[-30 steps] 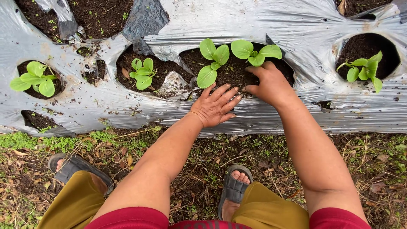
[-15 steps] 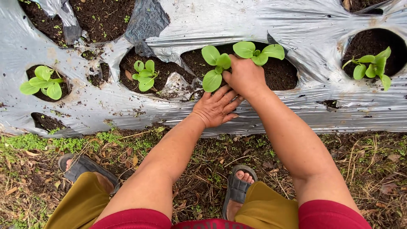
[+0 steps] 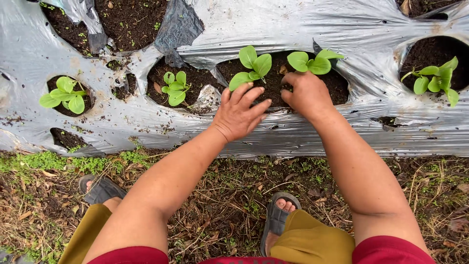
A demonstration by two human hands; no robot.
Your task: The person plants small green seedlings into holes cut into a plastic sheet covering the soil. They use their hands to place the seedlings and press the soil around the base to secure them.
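both hands work at one wide hole (image 3: 337,83) in the silver plastic sheet (image 3: 371,29), where two seedlings stand side by side in dark soil. the left seedling (image 3: 251,66) rises straight ahead of the left hand (image 3: 239,115), its lowest leaf just past the fingertips; that hand lies flat, fingers spread, palm down on the hole's near edge, holding nothing. the right seedling (image 3: 312,61) stands just beyond the right hand (image 3: 305,93), which is cupped, fingers curled down into the soil at the plant's base; whether it pinches the stem i cannot tell. each hand is nearer its own plant, and the pair's line runs left to right across the view. more seedlings sit in holes well apart on either side.
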